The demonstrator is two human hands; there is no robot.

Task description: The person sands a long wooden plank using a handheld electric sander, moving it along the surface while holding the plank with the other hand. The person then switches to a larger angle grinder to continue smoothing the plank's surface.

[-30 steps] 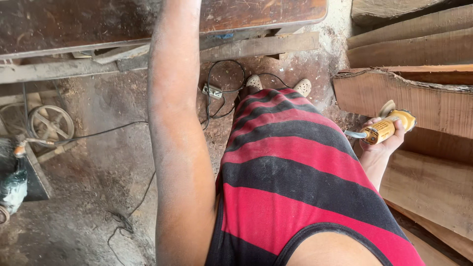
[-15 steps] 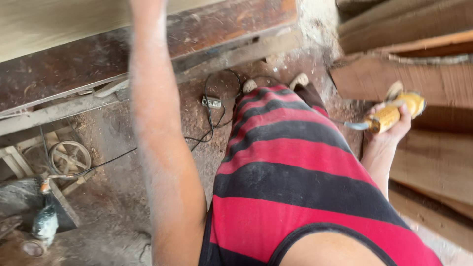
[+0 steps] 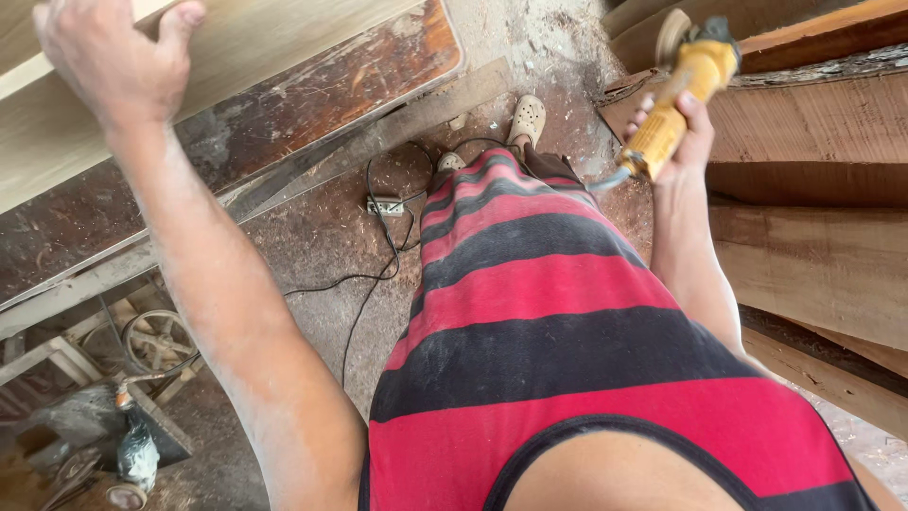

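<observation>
My left hand rests on the edge of a pale wooden panel at the top left, fingers curled over it. That panel lies on a worn brown workbench top. My right hand grips the yellow body of an angle grinder, raised with its disc end pointing up and away toward the stacked planks. The grinder's cable leaves its handle near my wrist. My red and black striped shirt fills the lower middle of the view, with my pale shoes on the dusty floor beyond.
Thick raw wooden planks are stacked along the right side. A black cable runs across the sawdust floor to a small plug block. Under the bench at lower left sit a metal wheel and other dusty machine parts.
My right hand has lifted the grinder higher and nearer the planks. The view has tilted so that my left hand on the pale panel has come into sight.
</observation>
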